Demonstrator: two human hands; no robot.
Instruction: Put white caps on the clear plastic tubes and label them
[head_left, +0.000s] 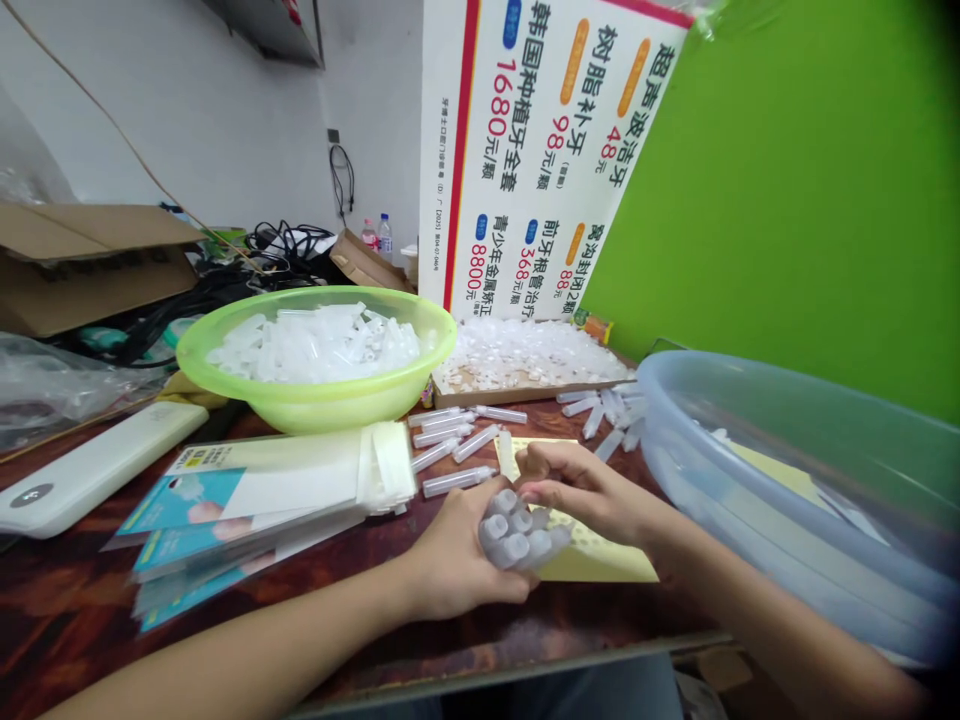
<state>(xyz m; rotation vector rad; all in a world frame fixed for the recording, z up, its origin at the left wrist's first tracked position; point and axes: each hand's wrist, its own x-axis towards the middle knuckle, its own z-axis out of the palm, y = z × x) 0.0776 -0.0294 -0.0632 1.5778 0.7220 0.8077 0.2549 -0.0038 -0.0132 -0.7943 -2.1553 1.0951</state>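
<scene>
My left hand is wrapped around a bundle of translucent plastic tubes, their round ends facing me. At the far side of the bundle, my right hand is closed, its fingertips touching or very near the tubes. What those fingers pinch, if anything, is hidden. Beneath the hands lies a yellow sheet with small marks on it. Several loose tubes lie on the table beyond my left hand, and more loose tubes lie beyond my right.
A green basin full of white plastic pieces stands back left. Printed plastic packets and a white device lie left. Small clear pieces fill a shallow cardboard tray behind. A large blue basin is at right, near the table edge.
</scene>
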